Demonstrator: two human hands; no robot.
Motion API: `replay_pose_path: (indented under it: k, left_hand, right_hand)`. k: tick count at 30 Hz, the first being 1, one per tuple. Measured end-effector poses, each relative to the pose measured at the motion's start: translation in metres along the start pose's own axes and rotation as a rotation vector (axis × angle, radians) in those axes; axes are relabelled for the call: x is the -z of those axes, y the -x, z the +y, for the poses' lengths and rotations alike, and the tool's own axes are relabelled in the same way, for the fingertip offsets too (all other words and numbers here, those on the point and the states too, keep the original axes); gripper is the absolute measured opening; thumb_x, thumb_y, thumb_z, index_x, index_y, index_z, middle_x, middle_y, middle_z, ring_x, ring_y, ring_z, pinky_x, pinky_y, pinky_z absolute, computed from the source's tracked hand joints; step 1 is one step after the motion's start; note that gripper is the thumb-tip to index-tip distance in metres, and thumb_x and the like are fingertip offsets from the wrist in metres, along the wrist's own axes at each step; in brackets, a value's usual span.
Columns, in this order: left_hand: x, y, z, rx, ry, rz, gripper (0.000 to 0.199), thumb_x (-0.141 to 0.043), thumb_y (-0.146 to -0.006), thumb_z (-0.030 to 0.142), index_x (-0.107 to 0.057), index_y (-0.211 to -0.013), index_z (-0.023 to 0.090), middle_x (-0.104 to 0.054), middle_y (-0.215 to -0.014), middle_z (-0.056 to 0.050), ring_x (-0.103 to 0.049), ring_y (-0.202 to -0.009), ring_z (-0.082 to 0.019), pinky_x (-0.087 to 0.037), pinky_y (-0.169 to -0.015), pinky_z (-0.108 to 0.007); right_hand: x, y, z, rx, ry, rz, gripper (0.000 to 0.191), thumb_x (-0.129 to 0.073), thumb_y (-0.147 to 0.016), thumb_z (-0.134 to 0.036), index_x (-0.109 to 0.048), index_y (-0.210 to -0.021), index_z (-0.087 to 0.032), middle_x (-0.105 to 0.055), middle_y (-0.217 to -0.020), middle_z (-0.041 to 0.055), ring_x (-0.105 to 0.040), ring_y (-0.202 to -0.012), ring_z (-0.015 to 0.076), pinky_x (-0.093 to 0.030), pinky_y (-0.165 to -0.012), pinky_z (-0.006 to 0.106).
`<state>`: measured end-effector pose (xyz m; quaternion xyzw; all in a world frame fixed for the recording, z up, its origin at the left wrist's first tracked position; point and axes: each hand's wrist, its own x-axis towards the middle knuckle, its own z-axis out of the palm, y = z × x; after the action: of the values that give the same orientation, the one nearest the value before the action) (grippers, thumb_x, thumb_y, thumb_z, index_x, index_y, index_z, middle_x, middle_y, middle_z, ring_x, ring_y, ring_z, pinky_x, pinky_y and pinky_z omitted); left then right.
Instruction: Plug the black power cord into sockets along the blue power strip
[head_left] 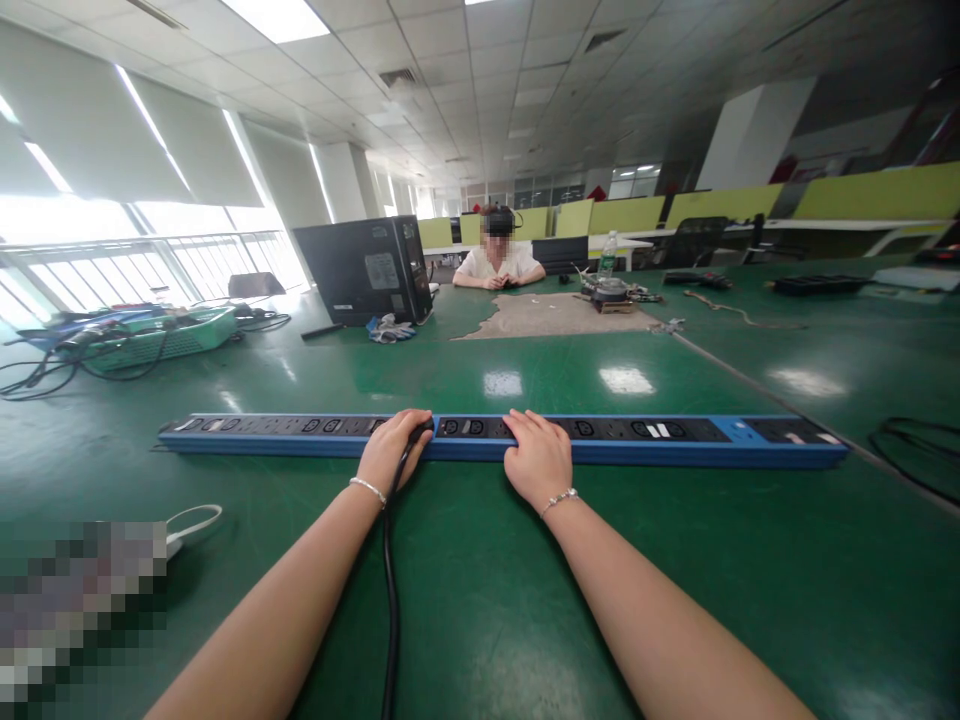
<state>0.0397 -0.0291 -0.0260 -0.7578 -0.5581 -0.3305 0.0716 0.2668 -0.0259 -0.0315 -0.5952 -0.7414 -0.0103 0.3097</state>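
Note:
A long blue power strip [480,452] with black sockets lies crosswise on the green table in front of me. My left hand [391,445] is closed on a black power plug [422,430] at a socket left of the strip's middle; whether the plug is fully seated cannot be made out. From it a black cable [390,600] runs down along my wrist toward the near edge. My right hand [538,455] grips the strip right of the middle, its fingers over the top face and its thumb side partly hidden.
A green basket [172,340] with cables stands at the left. Behind the strip are a black computer case [364,270], gloves [390,330] and a bottle [608,255]. A person [499,255] sits across the table. A pixelated object [82,600] lies near left; black cables [919,445] lie right.

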Motion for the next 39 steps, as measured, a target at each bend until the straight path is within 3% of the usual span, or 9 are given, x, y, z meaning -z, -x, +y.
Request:
replay_pose_path:
  k: [21, 30, 39]
  left_hand:
    - [-0.0019, -0.0010, 0.0039, 0.061, -0.035, -0.003, 0.027, -0.046, -0.085, 0.032, -0.053, -0.110, 0.023, -0.064, -0.108, -0.006, -0.060, -0.099, -0.019, -0.042, -0.091, -0.036]
    - [0.0040, -0.0074, 0.0014, 0.115, -0.026, -0.091, 0.031, -0.048, -0.083, 0.037, -0.053, -0.111, 0.026, -0.068, -0.090, -0.002, -0.064, -0.085, -0.020, -0.047, -0.080, -0.031]
    - [-0.0021, -0.0024, 0.0052, 0.114, -0.061, -0.047, 0.032, -0.047, -0.085, 0.036, -0.051, -0.115, 0.027, -0.064, -0.109, -0.003, -0.059, -0.101, -0.018, -0.040, -0.093, -0.034]
  right_hand:
    - [-0.0009, -0.0005, 0.0000, -0.008, 0.008, 0.013, 0.047, -0.042, -0.070, -0.013, -0.060, -0.113, -0.023, -0.056, -0.125, -0.0012, -0.042, -0.120, 0.0159, -0.025, -0.098, 0.034]
    - [-0.0012, -0.0002, 0.0007, 0.007, 0.015, 0.016, 0.047, -0.041, -0.071, -0.014, -0.060, -0.113, -0.022, -0.056, -0.126, -0.0015, -0.042, -0.120, 0.0155, -0.025, -0.098, 0.034]
    - [-0.0018, -0.0007, 0.0010, 0.010, 0.025, 0.013, 0.047, -0.043, -0.070, -0.014, -0.060, -0.113, -0.023, -0.056, -0.125, -0.0011, -0.043, -0.119, 0.0159, -0.026, -0.098, 0.034]
